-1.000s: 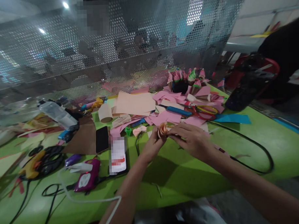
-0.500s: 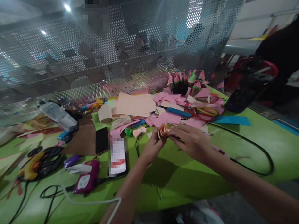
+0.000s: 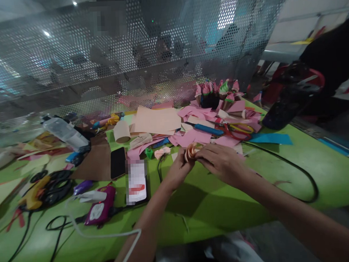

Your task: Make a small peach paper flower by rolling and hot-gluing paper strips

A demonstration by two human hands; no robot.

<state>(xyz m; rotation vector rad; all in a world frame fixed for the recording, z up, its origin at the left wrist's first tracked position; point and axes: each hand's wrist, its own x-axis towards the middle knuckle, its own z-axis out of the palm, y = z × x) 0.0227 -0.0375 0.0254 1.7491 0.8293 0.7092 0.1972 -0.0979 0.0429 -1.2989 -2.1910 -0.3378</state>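
Above the green table (image 3: 206,225), both of my hands meet at a small peach-coloured swirled piece (image 3: 190,152), which looks like rolled, layered paper or foam. My left hand (image 3: 180,166) is closed around its left side. The fingers of my right hand (image 3: 220,162) pinch its right edge, with the fingertips partly hidden. Just left of my hands lie a light pink crumpled piece (image 3: 162,152) and a small green piece (image 3: 148,153). Pink sheets (image 3: 193,137) spread out behind them.
Scissors (image 3: 239,131), a blue-handled tool (image 3: 209,129) and peach sheets (image 3: 157,121) lie behind. Finished-looking swirled cones (image 3: 224,87) stand at the back. To the left are phones (image 3: 118,163), a purple power strip (image 3: 100,206), cables, a glue gun (image 3: 36,195) and a bottle (image 3: 66,134).
The swirled piece has turned slightly between my fingers, and my right fingers have moved a little closer over it. The view has shifted very slightly; other things stay put.
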